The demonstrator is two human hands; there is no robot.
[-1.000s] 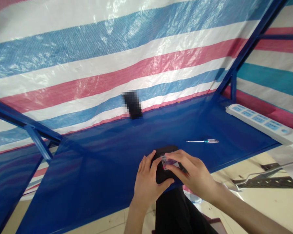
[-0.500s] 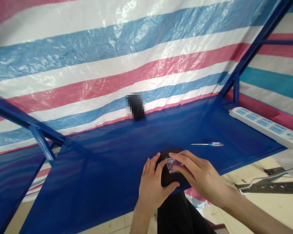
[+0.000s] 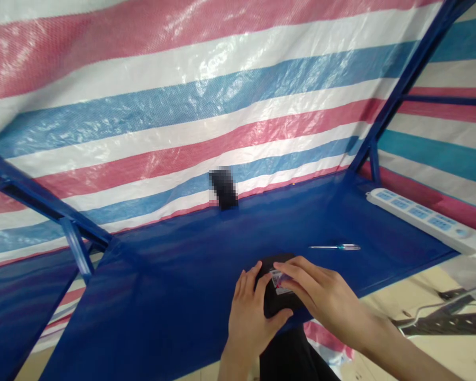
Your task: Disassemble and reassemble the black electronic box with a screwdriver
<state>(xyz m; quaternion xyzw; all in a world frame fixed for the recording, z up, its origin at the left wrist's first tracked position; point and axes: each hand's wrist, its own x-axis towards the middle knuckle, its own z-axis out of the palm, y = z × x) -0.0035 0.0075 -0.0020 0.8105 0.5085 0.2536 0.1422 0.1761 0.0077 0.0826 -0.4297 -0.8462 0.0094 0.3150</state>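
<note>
A black rounded device (image 3: 275, 304) lies near the front edge of the blue table, with a grey-white printed label (image 3: 280, 283) on its top. My left hand (image 3: 252, 315) steadies the device from the left, fingers at its far side and thumb along its near side. Over the label, my right hand (image 3: 319, 288) is closed in a pinch. Something purplish shows between its fingers, too covered to make out. A thin screwdriver (image 3: 335, 247) with a clear handle lies beyond my right hand, touched by neither hand.
A white power strip (image 3: 424, 217) sits along the table's right side. At the back stands a dark pixelated object (image 3: 225, 189) against the striped sheet (image 3: 182, 132). Blue frame posts (image 3: 392, 111) rise at both sides of the blue table (image 3: 162, 286).
The whole view has tilted slightly up, so everything appears lower. Both hands keep nearly the same hold on the device, with the right fingers still pinched at the label.
</note>
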